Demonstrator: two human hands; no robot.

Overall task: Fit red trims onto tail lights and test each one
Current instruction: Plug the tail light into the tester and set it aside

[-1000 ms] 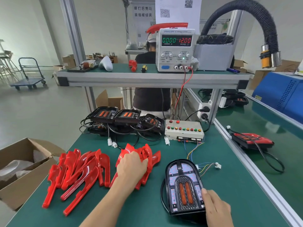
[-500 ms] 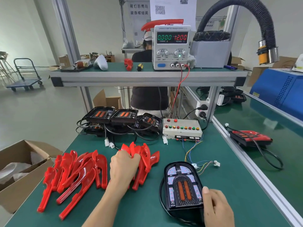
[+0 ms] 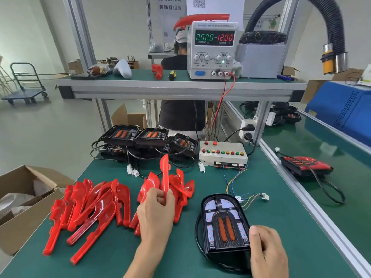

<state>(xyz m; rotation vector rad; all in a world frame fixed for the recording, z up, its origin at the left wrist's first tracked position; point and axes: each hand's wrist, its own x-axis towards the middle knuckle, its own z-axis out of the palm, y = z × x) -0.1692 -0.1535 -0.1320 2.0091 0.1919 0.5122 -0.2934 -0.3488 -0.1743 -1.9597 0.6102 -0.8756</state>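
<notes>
Green bench mat (image 3: pixel 271 227) carries everything. Power supply (image 3: pixel 213 49) on upper shelf reads 0.000 and 12.00. Two heaps of red trims: larger heap (image 3: pixel 86 209) at left, smaller heap (image 3: pixel 180 187) mid-bench. Bare tail light (image 3: pixel 224 223) lies face up at front right; right hand (image 3: pixel 267 251) grips its near right corner. Left hand (image 3: pixel 156 211) pinches one red trim (image 3: pixel 165 175), held upright above smaller heap.

The power supply (image 3: pixel 212 51) shows green "0.000" over "CURRENT A" and red "12.00" over "VOLTAGE V", while above and left of it a hanging sign (image 3: pixel 170 5) reads "装饰框组装", beside a sheet (image 3: pixel 215 5) bearing a QR code.
</notes>
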